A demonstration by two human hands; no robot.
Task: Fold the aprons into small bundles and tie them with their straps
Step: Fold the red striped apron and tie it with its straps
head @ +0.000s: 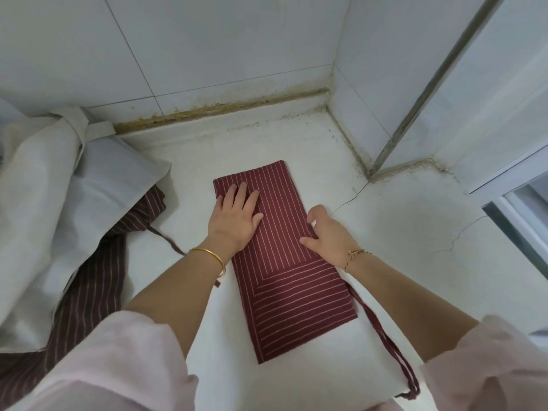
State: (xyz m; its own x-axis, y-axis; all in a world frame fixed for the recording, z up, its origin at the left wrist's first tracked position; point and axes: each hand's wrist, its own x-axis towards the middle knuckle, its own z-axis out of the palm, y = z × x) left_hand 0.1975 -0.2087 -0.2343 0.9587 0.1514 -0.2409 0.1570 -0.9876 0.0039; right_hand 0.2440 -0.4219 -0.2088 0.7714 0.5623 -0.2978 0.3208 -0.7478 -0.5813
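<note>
Pressing flat on the folded red striped apron with a spread left hand, right hand pinching its right edge, apron lying long on the white counter, strap trailing right, another striped apron under a white sheet at left.

White tiled walls meet a white counter w/ hairline cracks — brown grime along the joint; metal window frame at right, even light.

Soft, even daylight, faint shadows, wide-angle bending at blurred edges
</note>
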